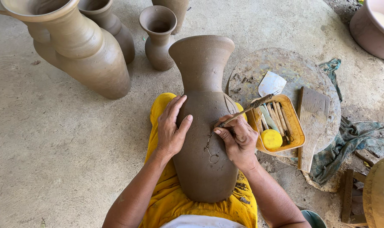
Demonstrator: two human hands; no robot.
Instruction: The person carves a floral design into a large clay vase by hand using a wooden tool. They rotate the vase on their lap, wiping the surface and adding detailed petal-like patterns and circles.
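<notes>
The unfired clay vase (204,126), judged heavy and easily marred, lies across the lap, left hand (171,126) spread flat on its belly, right hand (238,141) pinching a carving tool (246,109).

Brown unfired clay vase (202,139) lies tilted across the lap — thin carving tool (246,110) touching its belly.

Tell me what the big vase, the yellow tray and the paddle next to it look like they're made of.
Vase: unfired clay by the look, matte grey-brown, with lines cut into its wall. Tray: probably plastic, smooth yellow-orange with a moulded rim, smeared with clay. Paddle: seemingly wood, a flat worn board coated in pale dried clay.
</notes>
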